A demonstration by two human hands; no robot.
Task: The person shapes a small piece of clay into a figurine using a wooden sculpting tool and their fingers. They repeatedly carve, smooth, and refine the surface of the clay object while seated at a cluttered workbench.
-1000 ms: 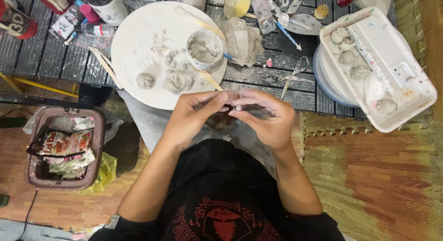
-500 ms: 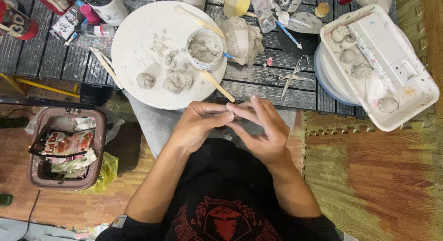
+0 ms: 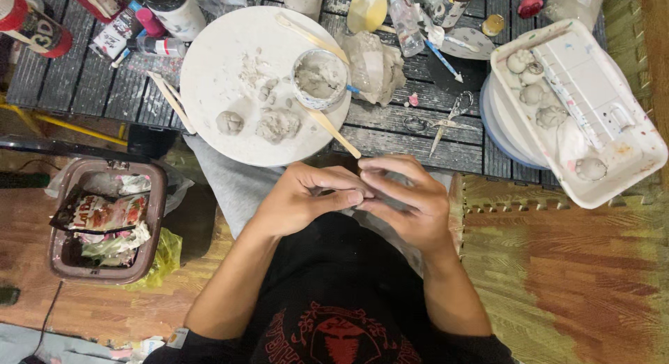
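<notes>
1. Compared with half a second ago, the left hand (image 3: 306,200) and the right hand (image 3: 404,200) have come closer together, and the fingers of the right hand, which were more spread, are now folded over the tips of the left.
2. The two hands meet just below the near edge of the counter (image 3: 390,130), above the person's lap and black shirt (image 3: 327,294).
3. The fingers of both hands are pressed together around a small piece of clay (image 3: 357,195); only a tiny grey bit shows between the fingertips, so I cannot tell its shape.
4. What shows of it is pale grey, the same colour as the clay lumps (image 3: 277,124) on the round white board (image 3: 230,57).
5. The round white board lies on the counter, well apart from the hands, and a small cup of grey clay (image 3: 319,77) stands on its right part.
6. A wooden stick (image 3: 333,133) lies tilted across the board's edge, its end pointing near the hands.
7. On the right, a white tray (image 3: 613,155) holds several rounded clay balls (image 3: 535,94).
8. Scissors (image 3: 446,120) lie on the counter between the board and the tray.
9. On the left, on the floor, a brown bin (image 3: 66,263) holds wrappers.
</notes>
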